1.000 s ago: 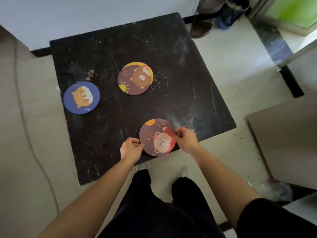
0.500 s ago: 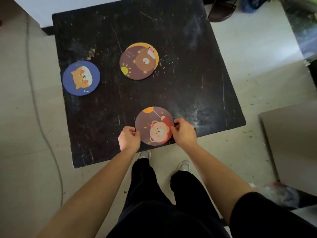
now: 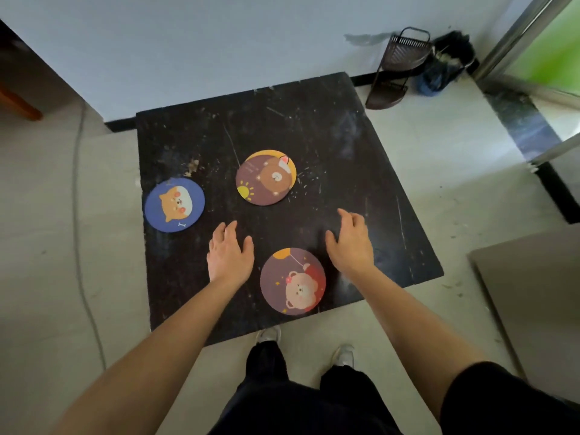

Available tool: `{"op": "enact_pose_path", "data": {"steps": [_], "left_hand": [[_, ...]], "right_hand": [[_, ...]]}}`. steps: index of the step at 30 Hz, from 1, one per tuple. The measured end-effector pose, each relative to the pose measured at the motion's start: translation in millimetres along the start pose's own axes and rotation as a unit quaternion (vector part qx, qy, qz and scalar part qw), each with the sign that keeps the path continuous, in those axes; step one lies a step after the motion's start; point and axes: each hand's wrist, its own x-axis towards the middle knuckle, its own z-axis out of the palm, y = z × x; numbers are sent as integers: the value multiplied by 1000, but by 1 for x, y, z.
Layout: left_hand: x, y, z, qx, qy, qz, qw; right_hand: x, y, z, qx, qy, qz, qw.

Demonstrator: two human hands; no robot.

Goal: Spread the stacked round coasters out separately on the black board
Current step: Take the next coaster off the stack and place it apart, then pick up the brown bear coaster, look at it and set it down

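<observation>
Coasters look thin, light and stiff; pinch one by its rim. Pink bear coaster [image 3: 293,281] lies flat on the black board [image 3: 345,146], between left hand [image 3: 230,255] and right hand [image 3: 351,243], both spread and empty.

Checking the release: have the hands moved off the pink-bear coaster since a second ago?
Yes. Both hands, left and right, let go of the coaster and moved farther up the board.

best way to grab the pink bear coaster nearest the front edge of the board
Take the pink bear coaster by its near rim, coming from the person's side. It lies flat on the black board, so there is little edge to pinch elsewhere, but its near rim sits right at the board's front edge. Probably slide it slightly past that edge, then pinch thumb on top, fingers beneath. Both the left hand and right hand are open.
</observation>
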Motion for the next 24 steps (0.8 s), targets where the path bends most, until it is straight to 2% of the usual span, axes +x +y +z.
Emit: {"op": "enact_pose_path", "data": {"steps": [4,10,15,17,21,24], "left_hand": [[27,13,-18,-29,-8,0,1000],[71,24,-16,-147,-71,-93,982],[133,25,-1,-211,-104,-118,965],[154,25,4,-259,-113,-136,950],[173,22,14,-395,-135,-167,893],[183,18,15,-429,-144,-184,873]], "right_hand": [[22,-19,-8,19,4,5,1000],[51,-45,5,62,-52,7,997],[102,-72,33,74,-104,-14,992],[123,-83,44,75,-127,-21,989],[147,-98,66,78,-180,-1,981],[153,-103,79,91,-170,30,981]]}}
